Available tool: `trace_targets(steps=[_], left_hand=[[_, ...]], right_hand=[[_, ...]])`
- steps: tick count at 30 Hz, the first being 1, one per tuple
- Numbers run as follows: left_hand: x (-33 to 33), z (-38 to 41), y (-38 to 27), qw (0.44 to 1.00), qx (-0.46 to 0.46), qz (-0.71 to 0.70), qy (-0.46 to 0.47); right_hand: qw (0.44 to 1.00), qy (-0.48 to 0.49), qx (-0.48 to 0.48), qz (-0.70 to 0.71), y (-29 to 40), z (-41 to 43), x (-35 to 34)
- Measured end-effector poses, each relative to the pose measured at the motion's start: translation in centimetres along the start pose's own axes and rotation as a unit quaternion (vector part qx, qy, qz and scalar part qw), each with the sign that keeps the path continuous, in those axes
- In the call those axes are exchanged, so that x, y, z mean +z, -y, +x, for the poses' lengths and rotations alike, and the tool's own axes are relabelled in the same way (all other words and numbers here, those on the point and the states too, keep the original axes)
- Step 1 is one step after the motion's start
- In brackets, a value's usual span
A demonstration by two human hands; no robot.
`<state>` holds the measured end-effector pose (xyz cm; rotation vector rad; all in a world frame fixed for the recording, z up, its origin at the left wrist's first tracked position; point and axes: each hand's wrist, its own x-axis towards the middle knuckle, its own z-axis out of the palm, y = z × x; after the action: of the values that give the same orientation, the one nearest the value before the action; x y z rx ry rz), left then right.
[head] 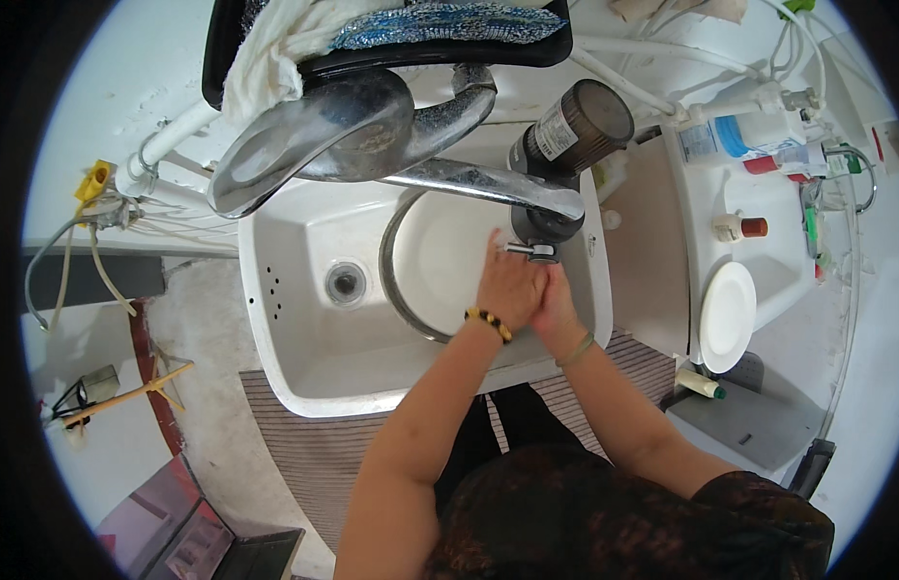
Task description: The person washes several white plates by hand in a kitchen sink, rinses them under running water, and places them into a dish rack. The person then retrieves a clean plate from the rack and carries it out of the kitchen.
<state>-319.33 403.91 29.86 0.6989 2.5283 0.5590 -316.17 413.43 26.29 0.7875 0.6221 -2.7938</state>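
My left hand (pixel 513 284), with a beaded bracelet at its wrist, lies against my right hand (pixel 556 308), which wears a green bangle. The two meet below the small lever tap (pixel 530 250) of a dark faucet-mounted filter (pixel 547 210). No object shows between them, though the inner sides of both are hidden. The filter sits at the end of a chrome spout (pixel 478 181). Under the hands, a round metal-rimmed basin (pixel 442 268) with a pale inside rests in the white sink (pixel 297 362). The sink drain (pixel 345 283) lies left of the basin.
A chrome faucet handle (pixel 311 138) juts out above the sink's back. Over it, a black tray (pixel 435 54) holds a white cloth (pixel 275 65) and a blue scrubbing cloth (pixel 449 25). To the right, a white plate (pixel 728 317) and several bottles stand around a second basin (pixel 772 268).
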Motion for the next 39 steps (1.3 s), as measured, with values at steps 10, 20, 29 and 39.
trace_targets(steps=[10,20,29,39], left_hand=[[4.3,-9.3,11.2,0.879,-0.204,-0.268,-0.338],[-1.9,-9.8,4.6,0.638,-0.14,-0.703,-0.282],[6.7,-8.6,8.7,0.773,-0.348,-0.504,-0.166],[9.6,-0.4,10.0,0.869,-0.438,-0.162,-0.164]], right_hand=[[0.999,-0.01,0.024,-0.043,4.2,0.4,-2.5],[0.974,-0.047,0.156,-0.16,1.3,0.7,-0.7],[0.813,-0.063,-0.091,-0.572,8.7,-5.2,5.3],[0.703,-0.143,-0.183,-0.673,14.8,-13.2,12.2]])
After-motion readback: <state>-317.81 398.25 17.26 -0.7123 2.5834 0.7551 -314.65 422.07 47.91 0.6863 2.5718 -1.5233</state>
